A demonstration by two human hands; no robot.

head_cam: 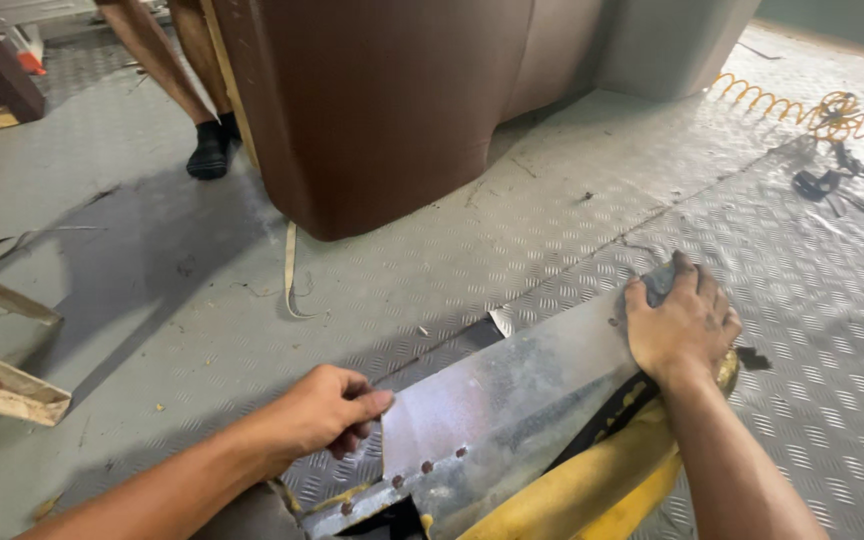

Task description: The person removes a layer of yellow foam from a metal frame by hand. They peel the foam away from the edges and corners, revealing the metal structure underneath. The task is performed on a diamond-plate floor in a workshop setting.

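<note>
A thin sheet of grey metal point(512, 400), low in the centre of the frame, lies over a yellow foam-covered piece point(592, 485) with a row of rusty fasteners point(426, 467) along its near edge; the left hand point(324, 410) pinches its lower-left edge between thumb and curled fingers, while the right hand point(680, 325) presses flat on its upper-right corner, fingers spread and bent over the edge. Handling it well seems to call for an even grip at both ends, fingers kept off the sharp edge. Around it lies checker-plate floor point(802, 300), a brown upholstered sofa body point(382, 110) at top centre, another person's leg point(177, 85) at upper left, a coiled orange air hose point(802, 105) at upper right and wooden battens point(2, 385) at the left.
</note>
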